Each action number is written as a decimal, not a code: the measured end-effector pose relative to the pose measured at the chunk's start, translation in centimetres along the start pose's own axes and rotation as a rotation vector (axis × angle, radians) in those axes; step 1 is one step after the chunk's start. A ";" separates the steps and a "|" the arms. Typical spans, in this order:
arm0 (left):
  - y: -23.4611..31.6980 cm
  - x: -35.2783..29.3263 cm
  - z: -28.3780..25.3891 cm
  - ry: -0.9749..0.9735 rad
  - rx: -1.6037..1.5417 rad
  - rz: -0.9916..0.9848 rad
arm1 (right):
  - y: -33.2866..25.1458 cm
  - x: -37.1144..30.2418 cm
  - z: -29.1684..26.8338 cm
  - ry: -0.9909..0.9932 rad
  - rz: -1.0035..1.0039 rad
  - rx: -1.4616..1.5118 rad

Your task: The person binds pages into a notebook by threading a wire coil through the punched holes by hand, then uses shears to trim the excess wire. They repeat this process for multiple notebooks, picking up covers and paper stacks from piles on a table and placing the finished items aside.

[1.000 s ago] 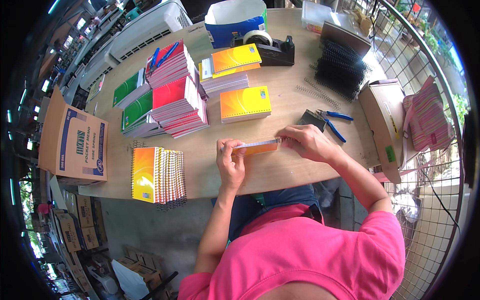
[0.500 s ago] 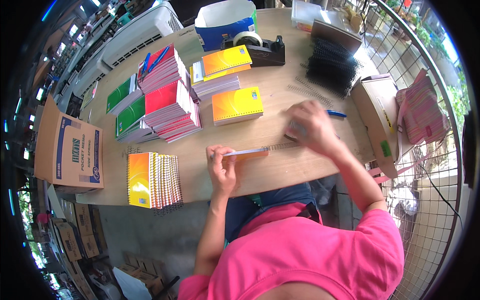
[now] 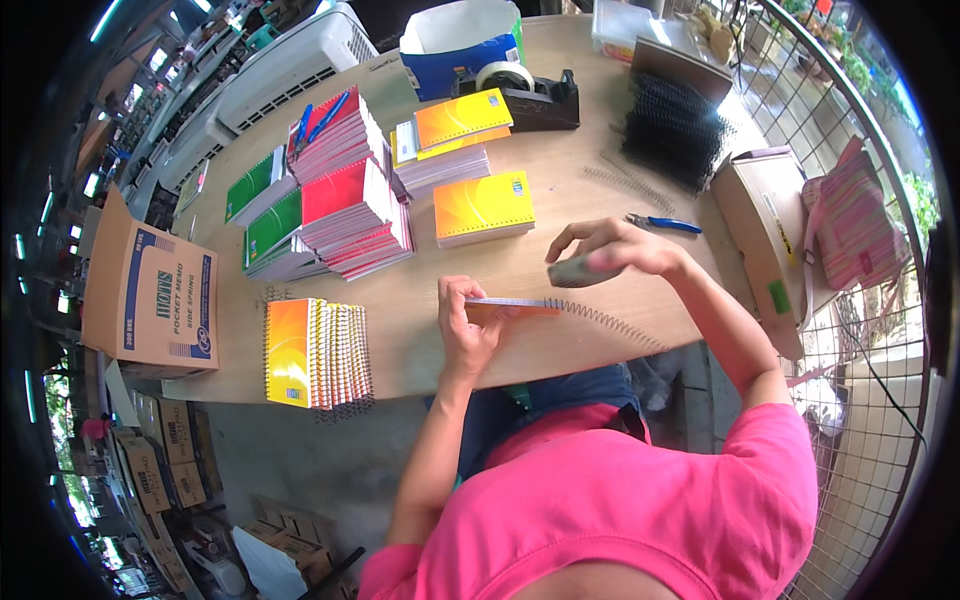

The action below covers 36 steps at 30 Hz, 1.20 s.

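Near the table's front edge, my left hand (image 3: 466, 325) is closed around a small orange-covered notebook (image 3: 530, 306), held edge-on. A wire spiral coil (image 3: 607, 321) sits at the notebook's right end and trails away to the right, over the table edge. Above the coil is my right hand (image 3: 632, 250), its fingers closed on a greyish-green, flat, rounded object (image 3: 582, 271), whose kind I cannot make out. Blue-handled cutting pliers (image 3: 668, 223) lie just beyond that hand. Loose coils (image 3: 628, 182) rest farther back.
Yellow (image 3: 484, 205), red (image 3: 345, 195) and green notebooks (image 3: 270, 225) stand in stacks. Spiral-bound notebooks (image 3: 290, 350) lie front left beside a cardboard box (image 3: 165, 290). Black coils (image 3: 675, 130), a tape dispenser (image 3: 540, 105) and a blue bin (image 3: 455, 65) stand at the back.
My right hand has drawn slightly back from the pliers, which now show fully. The coil end hangs free, curving down to the right. The view has shifted a little.
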<state>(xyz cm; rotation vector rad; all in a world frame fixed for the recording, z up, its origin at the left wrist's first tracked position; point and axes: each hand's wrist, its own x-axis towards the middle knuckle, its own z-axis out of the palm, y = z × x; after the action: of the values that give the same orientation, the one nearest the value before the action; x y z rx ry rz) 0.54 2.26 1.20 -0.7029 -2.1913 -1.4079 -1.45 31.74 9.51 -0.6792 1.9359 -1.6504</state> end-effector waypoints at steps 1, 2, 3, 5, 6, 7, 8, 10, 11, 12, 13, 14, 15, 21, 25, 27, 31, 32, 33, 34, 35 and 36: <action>0.1 0.0 0.1 -0.004 -0.013 -0.013 | -0.3 0.2 0.3 -0.050 -0.039 -0.157; 0.2 0.1 0.4 -0.007 -0.026 -0.025 | -0.5 0.5 0.8 -0.099 -0.078 -0.314; 0.3 0.1 0.6 -0.011 -0.040 -0.038 | -0.9 0.3 1.9 -0.011 0.058 -0.640; 0.5 0.4 0.8 -0.005 -0.024 -0.018 | 0.1 -0.2 0.9 0.038 -0.036 -0.111; 0.6 0.5 0.9 -0.003 -0.016 -0.008 | 0.7 -0.3 0.5 0.060 -0.082 0.154; 0.7 0.5 1.2 0.002 -0.027 -0.003 | 0.4 0.2 0.8 -0.017 -0.182 0.162; 0.7 0.5 1.3 -0.004 -0.042 -0.015 | 0.1 0.3 1.3 0.001 -0.117 -0.308; 0.9 0.7 1.6 -0.017 -0.074 -0.031 | -1.4 0.3 1.2 0.193 0.069 -0.579; 1.0 0.8 1.6 -0.020 -0.061 -0.017 | -1.1 0.0 1.0 0.271 0.001 -0.379; 1.1 0.8 1.6 -0.023 -0.048 -0.004 | -0.7 0.1 1.0 0.184 -0.029 -0.366; 1.3 0.8 1.7 -0.025 -0.037 0.006 | -0.5 0.3 1.1 0.095 -0.054 -0.351; 1.4 0.8 1.9 -0.028 -0.057 0.008 | -0.5 0.4 1.3 0.006 -0.080 -0.337; 1.6 0.8 2.2 -0.031 -0.077 0.009 | -0.4 0.4 2.0 0.064 0.053 -0.676; 2.0 0.7 2.3 -0.060 -0.074 -0.020 | 0.1 0.3 1.7 0.075 -0.056 -0.473; 2.2 0.9 2.0 -0.062 -0.075 0.027 | 0.1 0.7 1.6 0.094 -0.168 -0.015; 2.8 0.9 2.3 -0.047 -0.181 -0.049 | -0.3 1.1 2.3 0.102 -0.007 -0.494; 0.1 -0.3 0.6 -0.011 -0.755 -0.368 | -0.5 0.8 1.5 0.181 -0.105 -0.132; -0.5 -0.6 0.3 -0.054 -0.753 -0.381 | -0.2 1.2 1.9 0.066 -0.126 -0.005; -1.3 -0.7 0.2 -0.097 -0.752 -0.393 | 0.0 1.4 2.8 0.066 -0.050 -0.283; -1.6 -0.2 0.1 -0.144 -0.753 -0.391 | -1.0 2.0 3.6 0.072 0.020 -0.570; -1.4 0.0 0.1 -0.124 -0.715 -0.403 | -0.7 1.9 3.3 0.102 -0.006 -0.428; -1.4 0.0 0.0 -0.129 -0.717 -0.411 | 0.0 1.8 2.6 0.130 -0.033 -0.285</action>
<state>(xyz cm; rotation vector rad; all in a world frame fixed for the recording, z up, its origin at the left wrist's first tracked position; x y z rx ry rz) -0.34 1.79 0.27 -0.5884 -1.9691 -2.4777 -1.07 28.61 9.05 -0.7284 2.2929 -1.4833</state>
